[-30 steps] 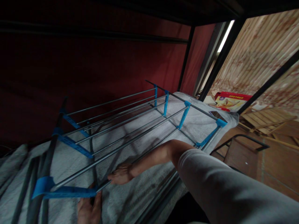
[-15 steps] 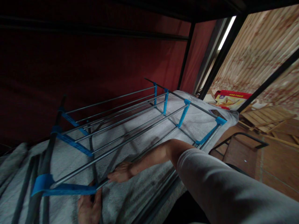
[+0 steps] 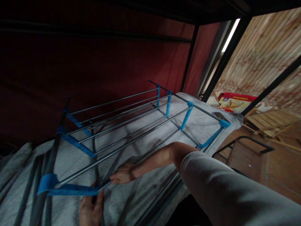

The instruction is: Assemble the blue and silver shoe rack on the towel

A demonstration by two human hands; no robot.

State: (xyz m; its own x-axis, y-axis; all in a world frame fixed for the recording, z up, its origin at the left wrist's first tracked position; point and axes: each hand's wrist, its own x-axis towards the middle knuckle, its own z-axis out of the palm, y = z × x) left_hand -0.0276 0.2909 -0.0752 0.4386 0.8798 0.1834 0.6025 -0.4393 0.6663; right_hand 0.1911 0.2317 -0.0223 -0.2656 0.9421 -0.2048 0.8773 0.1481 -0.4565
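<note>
A rack frame of thin grey metal tubes and blue plastic brackets lies on its side across a grey fleecy blanket. My right hand is closed around a metal tube near its left end, where it meets the front blue bracket. Below that joint, my left hand is wrapped around the bracket's tip and the dark tube beside it; part of its fingers is hidden. The far end of the frame carries several more blue brackets.
Loose dark tubes lie at the left on the blanket. Dark bed posts and a red cloth enclose the back. To the right are a chair, a red and yellow box and wooden slats.
The view has swung slightly, so everything sits a little farther right. Both hands keep their hold at the same joint, with no clear movement of the rack.
</note>
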